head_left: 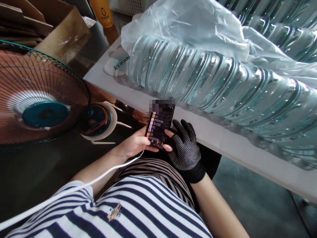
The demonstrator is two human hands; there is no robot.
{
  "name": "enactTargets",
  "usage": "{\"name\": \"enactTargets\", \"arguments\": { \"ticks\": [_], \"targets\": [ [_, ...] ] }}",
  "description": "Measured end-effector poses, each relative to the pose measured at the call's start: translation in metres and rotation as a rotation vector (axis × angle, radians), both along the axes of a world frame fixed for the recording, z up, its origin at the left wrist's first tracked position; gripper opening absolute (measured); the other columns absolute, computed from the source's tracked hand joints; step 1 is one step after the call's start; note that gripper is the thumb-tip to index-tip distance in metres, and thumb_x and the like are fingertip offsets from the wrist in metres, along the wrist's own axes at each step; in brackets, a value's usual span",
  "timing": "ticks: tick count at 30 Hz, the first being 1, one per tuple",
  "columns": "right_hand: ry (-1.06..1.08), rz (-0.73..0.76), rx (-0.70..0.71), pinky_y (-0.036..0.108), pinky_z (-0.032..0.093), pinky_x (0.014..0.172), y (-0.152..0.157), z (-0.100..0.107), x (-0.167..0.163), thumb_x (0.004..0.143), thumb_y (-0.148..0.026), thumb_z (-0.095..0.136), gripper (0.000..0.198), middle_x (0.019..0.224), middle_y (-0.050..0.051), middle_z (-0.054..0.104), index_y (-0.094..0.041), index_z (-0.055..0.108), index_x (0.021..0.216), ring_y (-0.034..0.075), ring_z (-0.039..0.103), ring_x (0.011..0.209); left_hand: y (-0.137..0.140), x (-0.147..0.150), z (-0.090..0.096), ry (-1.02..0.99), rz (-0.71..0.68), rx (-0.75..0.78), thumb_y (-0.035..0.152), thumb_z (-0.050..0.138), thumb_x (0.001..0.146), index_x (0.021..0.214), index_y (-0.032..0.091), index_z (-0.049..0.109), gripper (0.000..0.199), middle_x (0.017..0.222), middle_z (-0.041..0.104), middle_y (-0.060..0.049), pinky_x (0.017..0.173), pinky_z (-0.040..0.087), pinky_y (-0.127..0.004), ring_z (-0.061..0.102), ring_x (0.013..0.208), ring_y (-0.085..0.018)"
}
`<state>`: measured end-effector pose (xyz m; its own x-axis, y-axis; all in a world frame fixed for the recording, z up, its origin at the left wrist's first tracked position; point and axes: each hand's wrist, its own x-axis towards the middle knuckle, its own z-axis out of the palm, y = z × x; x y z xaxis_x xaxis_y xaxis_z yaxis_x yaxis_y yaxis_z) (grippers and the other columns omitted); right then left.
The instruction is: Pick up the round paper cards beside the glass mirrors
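Observation:
A smartphone (160, 124) with a dark screen showing a list lies in my bare left hand (136, 142), whose thumb rests along its lower left edge. My right hand (185, 148) wears a black glove with white dots; its thumb and index fingertip are uncovered. The index fingertip is at the right side of the screen and the thumb is by the lower right corner. The other gloved fingers are spread, and nothing is held in them. A white cable (106, 173) passes over my left forearm to the phone's lower end.
Clear glass-like round pieces (198, 76) stand in a long row on the grey-white table (223, 138), partly under plastic film (188, 23). A fan (44, 99) is at left, a stool (112, 119) beside it. Cardboard boxes (61, 36) and an orange-yellow bottle (102, 13) are behind.

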<state>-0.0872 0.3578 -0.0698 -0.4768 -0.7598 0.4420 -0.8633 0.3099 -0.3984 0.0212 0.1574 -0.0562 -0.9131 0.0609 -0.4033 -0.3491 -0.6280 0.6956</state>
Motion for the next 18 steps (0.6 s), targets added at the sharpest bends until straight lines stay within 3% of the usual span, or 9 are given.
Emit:
{"name": "enactTargets", "arguments": {
  "ticks": [4,9,18],
  "targets": [
    [-0.005,0.02,-0.019,0.065,0.036,0.119,0.0003,0.0004,-0.0005,0.098,-0.037,0.056,0.028,0.148,0.014,0.052,-0.021,0.064,0.119,0.038,0.037,0.145,0.0009,-0.0004,0.0013,0.006,-0.021,0.001,0.007,0.062,0.076,0.133,0.025,0.06,0.06,0.131,0.071,-0.011,0.075,0.066,-0.029,0.075,0.108,-0.03],
    [-0.021,-0.007,-0.008,0.063,0.037,0.118,-0.0014,0.001,-0.001,0.098,-0.034,0.056,0.029,0.147,0.015,0.053,-0.02,0.064,0.122,0.037,0.038,0.144,0.003,-0.0013,0.0047,0.049,-0.051,0.008,0.007,0.057,0.079,0.137,0.024,0.059,0.061,0.144,0.063,-0.013,0.076,0.065,-0.028,0.073,0.112,-0.031],
    [0.006,-0.019,0.023,0.063,0.038,0.118,-0.0012,-0.0001,-0.0003,0.1,-0.039,0.053,0.042,0.146,0.017,0.054,-0.018,0.056,0.135,0.038,0.042,0.141,0.0018,0.0008,-0.0012,0.036,-0.027,0.006,0.008,0.06,0.076,0.133,0.024,0.061,0.06,0.131,0.07,-0.01,0.077,0.066,-0.029,0.075,0.108,-0.028]
  ]
}}
